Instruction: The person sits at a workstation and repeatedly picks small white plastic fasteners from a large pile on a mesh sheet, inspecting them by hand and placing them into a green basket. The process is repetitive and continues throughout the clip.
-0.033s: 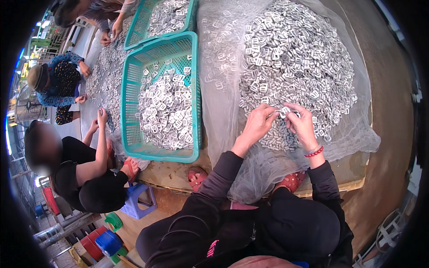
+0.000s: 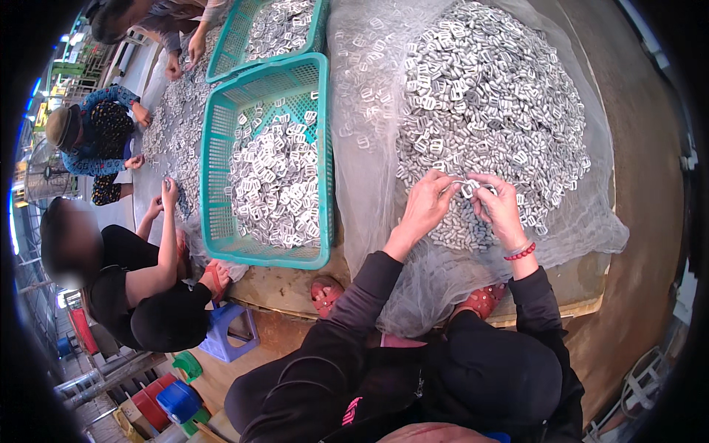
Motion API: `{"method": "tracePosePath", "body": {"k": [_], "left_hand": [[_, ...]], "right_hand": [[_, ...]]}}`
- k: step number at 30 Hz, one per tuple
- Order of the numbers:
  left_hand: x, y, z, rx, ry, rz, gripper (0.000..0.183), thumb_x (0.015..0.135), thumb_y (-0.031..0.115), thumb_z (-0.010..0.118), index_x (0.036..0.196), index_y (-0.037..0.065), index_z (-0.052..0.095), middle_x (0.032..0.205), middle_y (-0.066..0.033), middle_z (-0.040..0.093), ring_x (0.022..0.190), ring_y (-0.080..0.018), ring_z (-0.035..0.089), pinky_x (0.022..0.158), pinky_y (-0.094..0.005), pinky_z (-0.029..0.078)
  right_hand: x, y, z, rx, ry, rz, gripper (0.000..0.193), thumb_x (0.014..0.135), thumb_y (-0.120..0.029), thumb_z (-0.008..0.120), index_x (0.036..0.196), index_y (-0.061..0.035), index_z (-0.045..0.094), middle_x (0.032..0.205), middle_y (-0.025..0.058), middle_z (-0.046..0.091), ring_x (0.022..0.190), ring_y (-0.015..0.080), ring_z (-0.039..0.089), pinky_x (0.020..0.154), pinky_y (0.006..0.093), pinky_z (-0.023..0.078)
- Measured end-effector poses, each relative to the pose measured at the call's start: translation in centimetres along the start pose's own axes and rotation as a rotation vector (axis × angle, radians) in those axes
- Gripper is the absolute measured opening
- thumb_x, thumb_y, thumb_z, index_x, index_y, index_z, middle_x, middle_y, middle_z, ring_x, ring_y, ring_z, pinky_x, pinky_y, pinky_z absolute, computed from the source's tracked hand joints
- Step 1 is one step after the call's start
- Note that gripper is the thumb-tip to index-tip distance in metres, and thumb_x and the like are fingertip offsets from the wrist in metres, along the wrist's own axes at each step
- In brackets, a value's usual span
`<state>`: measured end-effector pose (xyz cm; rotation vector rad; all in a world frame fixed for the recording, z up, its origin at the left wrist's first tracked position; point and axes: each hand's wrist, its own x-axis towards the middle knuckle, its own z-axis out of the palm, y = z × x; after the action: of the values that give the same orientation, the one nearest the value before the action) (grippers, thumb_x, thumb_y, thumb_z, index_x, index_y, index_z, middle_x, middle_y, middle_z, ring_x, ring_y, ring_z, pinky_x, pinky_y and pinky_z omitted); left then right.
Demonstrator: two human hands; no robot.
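Over the near edge of a pile of small silver pieces (image 2: 495, 96), my left hand (image 2: 428, 203) and my right hand (image 2: 500, 210) meet fingertip to fingertip. Between them they pinch a small silver metal buckle (image 2: 468, 188); the fingers partly cover it, so I cannot tell whether it is one piece or several linked. Both hands are closed on it. A red bead bracelet (image 2: 520, 252) circles my right wrist. Flat slotted buckles lie mixed with rounded, ribbed metal pieces in the pile. Greyer rounded pieces (image 2: 461, 227) lie just under my hands.
Sheer white netting (image 2: 365, 177) spreads beneath the pile and drapes over the board's near edge. Left of it, a teal plastic basket (image 2: 325, 221) holds many buckles, with a second teal basket (image 2: 323, 29) behind. Co-workers sit farther left, one near a purple stool (image 2: 221, 332).
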<state>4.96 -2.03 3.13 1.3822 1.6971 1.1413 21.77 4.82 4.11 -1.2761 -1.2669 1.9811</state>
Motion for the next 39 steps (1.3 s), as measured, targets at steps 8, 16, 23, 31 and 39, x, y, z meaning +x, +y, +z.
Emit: {"method": "tracePosePath", "body": {"k": [8,16,23,31,39], "left_hand": [[-2.2,1.3,3.2,-0.922,0.216,-0.552,0.023,0.090,0.019,0.066,0.107,0.005,0.067,0.067,0.0080,0.053,0.053,-0.0013,0.040,0.045,-0.0196,0.029],[-1.3,-1.9,1.8,-1.358,0.351,-0.695,0.022,0.090,0.017,0.060,0.111,0.011,0.058,0.087,0.0017,0.057,0.070,-0.0074,0.051,0.050,-0.0210,0.037],[-0.9,0.6,1.6,-1.529,0.235,-0.851,0.026,0.087,0.026,0.046,0.104,0.011,0.058,0.108,-0.0082,0.057,0.100,-0.0228,0.055,0.081,-0.0444,0.050],[1.1,-1.8,-10.6,-2.164,0.098,-0.196,0.026,0.074,0.016,0.055,0.098,0.005,0.056,0.097,-0.0047,0.056,0.085,-0.0220,0.050,0.061,-0.0289,0.052],[-3.4,-4.7,-27.2,1.248,0.837,-0.598,0.060,0.082,0.036,0.070,0.127,0.001,0.051,0.121,-0.0199,0.054,0.117,-0.0369,0.046,0.104,-0.0491,0.033]], "right_hand": [[0.3,-0.5,0.3,0.261,-0.170,0.059,0.017,0.087,-0.003,0.053,0.100,0.0035,0.062,0.086,0.0134,0.064,0.056,0.0152,0.060,0.047,0.0244,0.048],[-2.3,-3.6,2.1,-0.148,-0.500,0.098,0.030,0.085,0.002,0.051,0.115,0.0003,0.051,0.093,0.0094,0.058,0.058,0.0132,0.061,0.049,0.0249,0.052],[-2.1,-6.6,5.0,-0.803,-0.181,-0.731,0.020,0.084,-0.009,0.063,0.103,-0.0026,0.062,0.105,0.0120,0.060,0.095,0.0278,0.060,0.084,0.0356,0.047],[0.6,-5.8,-2.5,-0.628,0.157,-0.575,0.029,0.088,-0.015,0.061,0.115,-0.0047,0.062,0.101,0.0129,0.064,0.097,0.0276,0.061,0.088,0.0333,0.046],[3.8,5.0,-3.4,-1.130,0.087,-0.466,0.047,0.078,-0.015,0.071,0.122,-0.0084,0.055,0.113,0.0190,0.050,0.102,0.0376,0.048,0.091,0.0453,0.042]]}}
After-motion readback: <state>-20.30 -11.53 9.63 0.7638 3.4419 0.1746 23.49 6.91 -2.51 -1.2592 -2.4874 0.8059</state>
